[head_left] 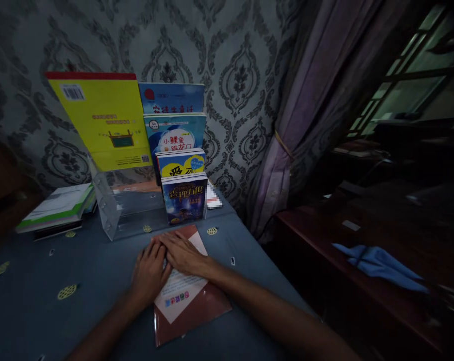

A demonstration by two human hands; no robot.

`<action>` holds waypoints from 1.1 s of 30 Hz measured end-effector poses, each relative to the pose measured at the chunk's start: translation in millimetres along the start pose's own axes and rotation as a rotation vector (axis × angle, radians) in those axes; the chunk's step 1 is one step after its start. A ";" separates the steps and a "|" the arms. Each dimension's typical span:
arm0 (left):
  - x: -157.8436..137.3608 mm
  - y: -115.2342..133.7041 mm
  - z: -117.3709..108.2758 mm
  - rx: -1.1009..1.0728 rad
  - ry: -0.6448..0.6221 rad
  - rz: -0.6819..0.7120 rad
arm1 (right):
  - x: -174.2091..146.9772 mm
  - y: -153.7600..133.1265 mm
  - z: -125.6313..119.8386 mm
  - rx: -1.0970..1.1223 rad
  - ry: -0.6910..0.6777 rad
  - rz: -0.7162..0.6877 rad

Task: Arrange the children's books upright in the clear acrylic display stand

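A thin reddish-brown book [212, 301] with a pale printed panel lies flat on the blue tablecloth. My right hand [184, 254] rests flat across its upper part, fingers stretched toward the left. Over the book's left edge lies my left hand [148, 273], and the fingertips of both hands meet and overlap slightly. Neither hand grips anything. Just beyond them stands a clear stepped display rack [106, 210]. On its right side, books rise in tiers, with a dark blue book [185, 200] in front. A yellow book [110, 125] leans on its upper left level.
A stack of books [57, 205] lies left of the rack. The tablecloth [95, 326] ends in an edge on the right. Beyond it are a tied purple curtain [279, 165] and a dark red table [324, 240] bearing a blue cloth [381, 265]. Patterned wallpaper stands behind.
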State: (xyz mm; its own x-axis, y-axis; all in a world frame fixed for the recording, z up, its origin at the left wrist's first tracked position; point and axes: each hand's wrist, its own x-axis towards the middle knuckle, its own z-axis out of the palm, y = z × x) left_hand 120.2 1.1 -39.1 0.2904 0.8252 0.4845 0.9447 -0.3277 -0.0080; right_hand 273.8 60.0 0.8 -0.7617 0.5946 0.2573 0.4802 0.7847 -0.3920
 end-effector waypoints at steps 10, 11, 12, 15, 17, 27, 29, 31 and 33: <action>2.2 3.3 -4.7 0.036 -0.055 -0.039 | -23.4 30.4 -14.4 -0.015 0.012 0.183; 2.3 3.3 -5.4 0.036 -0.068 -0.044 | -26.9 35.6 -16.3 -0.019 0.008 0.201; 2.5 3.4 -6.0 0.036 -0.079 -0.048 | -30.4 40.9 -18.0 -0.022 0.006 0.220; 3.2 4.4 -8.1 0.038 -0.102 -0.055 | -40.1 55.6 -21.9 -0.024 0.021 0.271; 4.1 6.0 -10.6 0.036 -0.120 -0.059 | -44.7 63.0 -22.9 -0.018 0.027 0.277; 6.5 -18.5 -20.9 -0.083 -0.171 -0.052 | -45.8 76.9 -15.3 -0.031 0.051 0.231; 6.7 -25.8 -20.8 -0.117 -0.154 -0.039 | -45.7 78.0 -14.6 -0.030 0.056 0.231; 8.8 -28.6 -20.9 -0.131 -0.149 -0.019 | -45.8 78.1 -14.7 -0.030 0.058 0.229; 13.3 -27.7 -21.3 -0.124 -0.162 0.001 | -45.6 77.0 -15.6 -0.032 0.058 0.230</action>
State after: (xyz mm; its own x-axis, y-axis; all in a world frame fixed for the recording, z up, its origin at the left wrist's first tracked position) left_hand 94.7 11.4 -13.9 0.3218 0.8846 0.3377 0.9213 -0.3747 0.1038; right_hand 352.3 96.0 -27.3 -0.6048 0.7669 0.2148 0.6527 0.6319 -0.4180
